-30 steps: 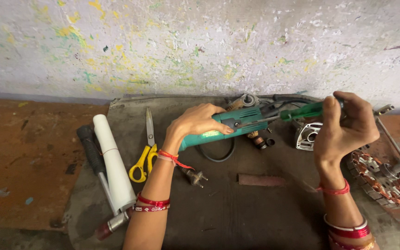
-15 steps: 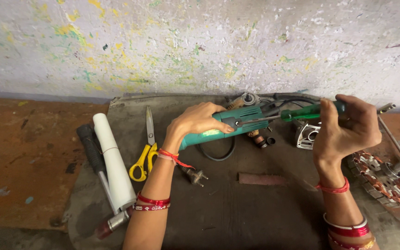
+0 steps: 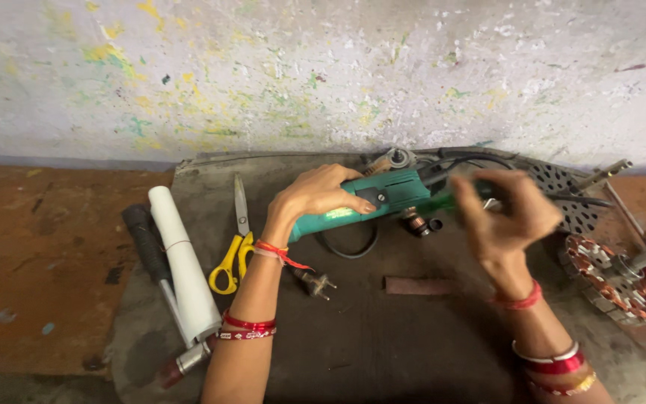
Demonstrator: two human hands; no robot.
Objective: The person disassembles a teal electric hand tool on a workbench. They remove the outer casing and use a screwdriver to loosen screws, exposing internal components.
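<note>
Item: green power-tool body (image 3: 368, 200), lying across the back of a dark mat (image 3: 383, 337) on the table (image 3: 31, 262), near the paint-flecked wall (image 3: 323, 67).

Left hand (image 3: 315, 196): clamping down over the tool's body, fingers wrapped around it, as a second ago.

Right hand (image 3: 506, 213): blurring with motion. It has been moving in from the far right end toward the tool's head and now sits lower and closer to the middle; whether its fingers are closed on the green-handled screwdriver (image 3: 454, 200) cannot be told. Judged: the work at the tool's head is shifting position.

Surroundings:
- yellow-handled scissors (image 3: 235, 247), left of the left wrist;
- white tube (image 3: 182, 262) beside a black handle (image 3: 143, 241);
- mains plug (image 3: 314, 283) on its black cord (image 3: 345, 247), trailing under the tool;
- small armature (image 3: 415, 222), just below the tool;
- brown strip (image 3: 419, 285);
- copper-wound stator (image 3: 611, 277), far right.

Obstruction: the cord looping under the tool, near the left wrist.
</note>
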